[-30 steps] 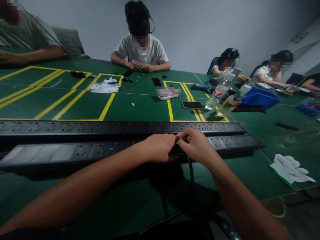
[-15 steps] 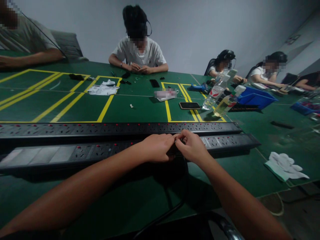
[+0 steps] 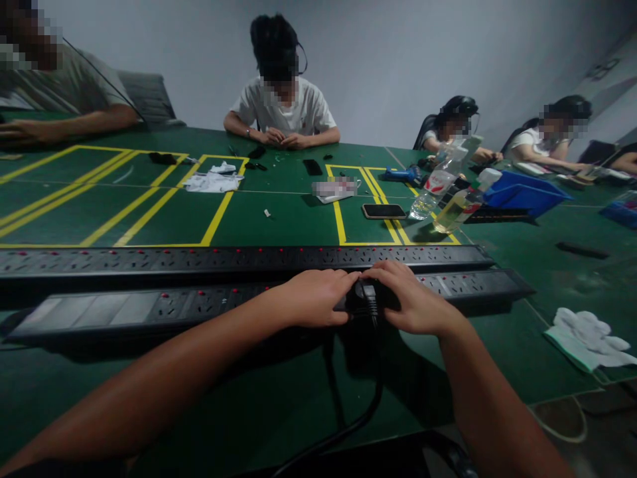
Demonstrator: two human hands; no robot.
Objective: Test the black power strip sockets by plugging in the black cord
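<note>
A black power strip [image 3: 189, 304] with red lights and grey blank panels lies across the table before me. On it, between my hands, sits a black plug [image 3: 367, 292], its cable [image 3: 378, 378] hanging down towards the front edge. My left hand [image 3: 318, 297] spans the strip left of the plug, fingers over the top and thumb at the near side. From the right, my right hand [image 3: 418, 300] grips the strip the same way, thumb apart from the arched fingers. The fingertips of both hands nearly meet behind the plug; its pins are hidden.
A longer power strip [image 3: 249, 259] lies just behind. Further back are a phone [image 3: 384, 212], bottles [image 3: 460, 209], a blue bin [image 3: 527, 192] and a white cloth [image 3: 213, 180]. White gloves [image 3: 590, 338] lie at right. Several people sit around the green table [image 3: 293, 226].
My right hand has opened out from a pinch and shifted right, spreading over the strip. The plug between the hands now shows. My left hand has hardly moved; the view has shifted slightly.
</note>
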